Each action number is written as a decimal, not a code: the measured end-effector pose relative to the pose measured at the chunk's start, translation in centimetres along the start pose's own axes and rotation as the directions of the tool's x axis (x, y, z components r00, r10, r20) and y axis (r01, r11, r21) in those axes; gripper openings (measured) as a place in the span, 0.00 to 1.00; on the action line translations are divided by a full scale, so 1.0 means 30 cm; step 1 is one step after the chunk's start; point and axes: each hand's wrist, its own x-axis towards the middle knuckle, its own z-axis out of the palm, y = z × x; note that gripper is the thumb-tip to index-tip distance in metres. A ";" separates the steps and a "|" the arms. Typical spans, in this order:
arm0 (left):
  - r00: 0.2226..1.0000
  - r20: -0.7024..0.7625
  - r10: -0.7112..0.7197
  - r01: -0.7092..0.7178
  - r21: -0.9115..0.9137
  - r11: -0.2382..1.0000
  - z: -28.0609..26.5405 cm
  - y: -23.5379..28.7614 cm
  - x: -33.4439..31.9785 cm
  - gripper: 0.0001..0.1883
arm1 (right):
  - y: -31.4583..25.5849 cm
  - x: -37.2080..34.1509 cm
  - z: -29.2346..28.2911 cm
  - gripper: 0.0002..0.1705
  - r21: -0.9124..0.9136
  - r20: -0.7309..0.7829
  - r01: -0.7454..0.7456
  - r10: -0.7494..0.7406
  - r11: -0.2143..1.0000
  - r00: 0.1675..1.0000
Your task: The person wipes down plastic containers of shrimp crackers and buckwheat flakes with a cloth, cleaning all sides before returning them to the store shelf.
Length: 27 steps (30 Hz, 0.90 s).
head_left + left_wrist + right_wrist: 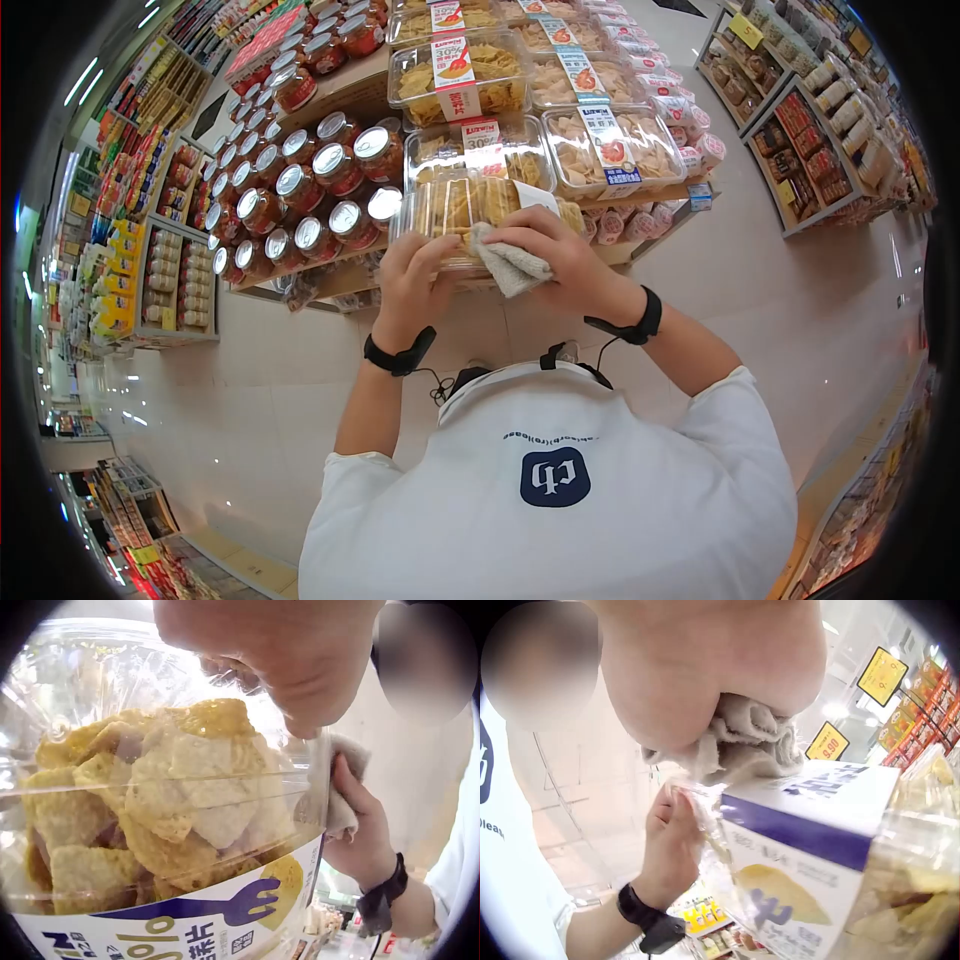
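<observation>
A clear plastic box of yellow chips (452,205), with a white printed label, is tilted up at the front of the display. My left hand (412,290) grips its near left edge, fingers bent over the plastic. In my right hand (575,268) is a folded light grey cloth (515,268), bunched under the fingers against the box's near right side. The right wrist view has the cloth (754,742) lying right at the top of the white and purple label (802,855). Through the clear wall, the left wrist view shows chips (157,787) filling the box.
Behind the held box, more boxed chips (480,75) are stacked in rows. Jars with silver lids (300,185) crowd the display's left part, and white-lidded tubs (690,110) line its right. Shelving (820,150) stands across the aisle, with tiled floor (270,410) around me.
</observation>
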 end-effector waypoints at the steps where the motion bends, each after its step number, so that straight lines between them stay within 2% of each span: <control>1: 0.998 -0.050 0.043 -0.042 0.006 0.999 -0.011 0.011 0.008 0.21 | 0.007 0.006 -0.022 0.36 0.036 0.089 0.040 -0.043 0.999 0.995; 2: 0.991 -0.100 0.084 -0.083 0.015 0.996 -0.022 0.022 0.018 0.19 | 0.029 0.008 -0.030 0.36 0.036 0.084 0.035 -0.038 0.999 0.996; 3: 0.992 -0.096 0.083 -0.082 0.013 0.997 -0.030 0.027 0.023 0.19 | 0.059 0.011 -0.035 0.37 -0.040 0.058 0.074 -0.071 0.997 0.996; 4: 0.994 -0.074 0.080 -0.081 -0.010 0.997 -0.036 0.033 0.025 0.23 | 0.081 0.021 -0.040 0.38 -0.115 0.036 0.109 -0.106 0.987 0.994; 5: 0.996 -0.050 0.075 -0.077 -0.034 0.996 -0.037 0.038 0.021 0.27 | 0.102 0.035 -0.051 0.38 -0.113 0.035 0.103 -0.100 0.988 0.994; 7: 0.993 -0.086 0.082 -0.085 -0.035 0.996 -0.023 0.041 0.007 0.24 | 0.122 0.073 -0.072 0.38 -0.100 -0.017 -0.042 0.041 0.994 0.999; 8: 0.987 -0.130 0.092 -0.096 -0.028 0.995 -0.017 0.040 0.005 0.22 | 0.129 0.074 -0.062 0.33 -0.011 -0.016 -0.100 0.099 0.995 0.995; 9: 0.987 -0.131 0.092 -0.096 -0.027 0.995 -0.016 0.041 0.009 0.22 | 0.124 0.071 -0.060 0.33 -0.010 -0.015 -0.098 0.098 0.995 0.995; 11: 0.960 -0.276 -0.050 0.027 -0.085 0.996 -0.019 0.039 0.024 0.16 | 0.091 0.052 -0.045 0.30 0.087 0.093 0.082 -0.090 0.993 0.992; 12: 0.959 -0.280 -0.050 0.029 -0.078 0.997 -0.016 0.037 0.019 0.16 | 0.057 0.041 -0.048 0.29 0.102 0.138 0.083 -0.097 0.991 0.986; 15: 0.968 -0.244 -0.052 0.036 -0.070 0.997 -0.011 0.039 -0.010 0.11 | 0.103 0.057 -0.055 0.30 0.068 0.130 0.110 -0.118 0.992 0.985; 16: 0.970 -0.227 -0.081 0.057 -0.111 0.992 -0.010 0.047 -0.009 0.11 | 0.112 0.073 -0.055 0.31 -0.044 0.064 0.093 -0.090 0.995 0.994; 17: 0.972 -0.211 -0.102 0.071 -0.151 0.986 -0.008 0.050 -0.003 0.10 | 0.124 0.087 -0.056 0.31 -0.046 0.062 0.085 -0.082 0.995 0.995; 19: 0.968 -0.232 -0.101 0.067 -0.148 0.987 0.009 0.039 0.000 0.10 | 0.146 0.115 -0.069 0.32 -0.059 0.060 -0.090 0.094 0.994 0.994; 20: 0.961 -0.256 -0.104 0.070 -0.137 0.988 0.010 0.029 0.004 0.09 | 0.166 0.108 -0.075 0.34 0.007 0.075 -0.172 0.171 0.985 0.982; 21: 0.962 -0.257 -0.098 0.065 -0.135 0.989 0.003 0.023 0.007 0.09 | 0.167 0.096 -0.093 0.34 0.005 0.071 -0.168 0.168 0.986 0.983; 23: 0.933 -0.308 -0.186 0.162 -0.103 0.981 -0.010 0.015 -0.002 0.10 | 0.155 0.050 -0.119 0.36 0.207 0.296 -0.154 0.088 0.966 0.951; 24: 0.931 -0.313 -0.188 0.166 -0.098 0.981 -0.011 0.012 -0.005 0.10 | 0.126 0.032 -0.128 0.36 0.251 0.312 -0.121 0.038 0.960 0.949; 25: 0.935 -0.299 -0.192 0.162 -0.122 0.979 -0.013 0.013 -0.012 0.10 | 0.133 0.033 -0.129 0.36 0.257 0.316 -0.121 0.035 0.959 0.948; 27: 0.943 -0.269 -0.198 0.161 -0.153 0.975 -0.011 0.022 -0.025 0.10 | 0.147 0.025 -0.131 0.36 0.118 0.310 -0.069 0.030 0.991 0.950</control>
